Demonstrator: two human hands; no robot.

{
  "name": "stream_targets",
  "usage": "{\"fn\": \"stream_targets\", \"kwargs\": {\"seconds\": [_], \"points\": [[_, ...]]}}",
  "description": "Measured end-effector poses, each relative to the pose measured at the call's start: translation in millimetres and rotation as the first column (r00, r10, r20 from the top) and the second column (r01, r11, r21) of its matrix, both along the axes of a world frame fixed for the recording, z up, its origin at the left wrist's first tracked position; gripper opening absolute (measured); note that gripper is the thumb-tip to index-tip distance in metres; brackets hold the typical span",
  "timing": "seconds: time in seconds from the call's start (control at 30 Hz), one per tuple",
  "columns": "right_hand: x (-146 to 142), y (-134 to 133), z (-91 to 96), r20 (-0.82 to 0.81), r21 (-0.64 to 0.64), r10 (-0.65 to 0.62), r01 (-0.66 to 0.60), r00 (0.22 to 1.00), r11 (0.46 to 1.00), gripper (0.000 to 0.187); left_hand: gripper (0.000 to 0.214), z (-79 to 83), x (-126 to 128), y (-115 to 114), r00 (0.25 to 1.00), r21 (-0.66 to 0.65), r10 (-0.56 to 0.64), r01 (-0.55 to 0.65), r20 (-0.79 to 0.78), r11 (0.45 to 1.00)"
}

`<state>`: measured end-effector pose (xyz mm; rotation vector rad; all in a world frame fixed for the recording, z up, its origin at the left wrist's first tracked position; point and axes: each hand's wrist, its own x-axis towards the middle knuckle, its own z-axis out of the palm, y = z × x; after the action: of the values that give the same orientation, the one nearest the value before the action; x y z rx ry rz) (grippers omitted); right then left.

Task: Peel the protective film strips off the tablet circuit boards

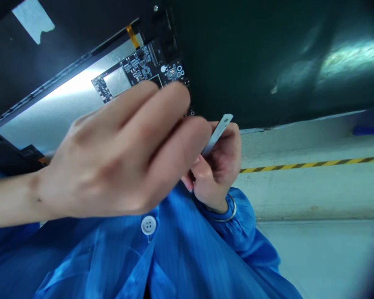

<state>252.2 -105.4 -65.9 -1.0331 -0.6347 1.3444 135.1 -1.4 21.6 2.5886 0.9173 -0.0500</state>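
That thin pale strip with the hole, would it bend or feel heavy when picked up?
The strip looks thin and flat, so probably light. It juts straight from the right hand without drooping, so likely fairly stiff. Its smooth face may be slippery.

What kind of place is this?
Probably an electronics assembly or repair floor: a bare circuit board on a metal panel, a blue smock, and striped hazard tape on the floor.
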Motion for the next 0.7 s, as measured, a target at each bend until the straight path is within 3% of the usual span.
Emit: {"fn": "stream_targets", "kwargs": {"seconds": [0.07,0.2,0.37,0.47,0.53,0.63,0.7], "points": [[-2.4,-0.7,-2.8,0.072,-0.009,-0.019,0.02,0.997,1.0,0.019,0.041,-0.1,-9.5,-0.1,1.0,-0.044,-0.009,0.009,-0.004,0.999],[-9.1,-2.4,-1.6,0.17,-0.062,-0.076,0.087,0.983,0.994,0.018,0.015,-0.5,-23.2,-3.1,0.986,-0.046,0.035,-0.028,0.162,0.999],[-17.4,-2.9,6.0,0.118,-0.065,-0.252,0.261,0.961,0.963,0.017,0.018,-4.9,-23.3,-6.4,0.976,0.036,-0.02,0.012,0.216,0.999],[-19.3,-2.8,5.6,0.051,-0.054,-0.277,0.28,0.959,0.958,0.017,0.017,-5.7,-18.8,-7.2,0.989,-0.01,0.028,-0.027,0.145,1.0],[-19.7,-2.6,4.2,0.026,-0.033,-0.246,0.247,0.969,0.969,0.017,0.016,-7.1,-16.5,-7.7,0.99,0.014,-0.024,0.023,0.136,1.0],[-19.8,-2.3,3.8,-0.013,-0.018,-0.197,0.197,0.98,0.98,0.021,0.01,-11.3,-15.5,-8.9,0.972,0.184,-0.186,0.159,0.144,0.97],[-19.7,-2.3,4.9,-0.051,-0.019,-0.176,0.176,0.983,0.984,0.022,0.008,-14.2,-15.2,-9.9,0.969,0.254,-0.223,0.192,0.101,0.948]]}}
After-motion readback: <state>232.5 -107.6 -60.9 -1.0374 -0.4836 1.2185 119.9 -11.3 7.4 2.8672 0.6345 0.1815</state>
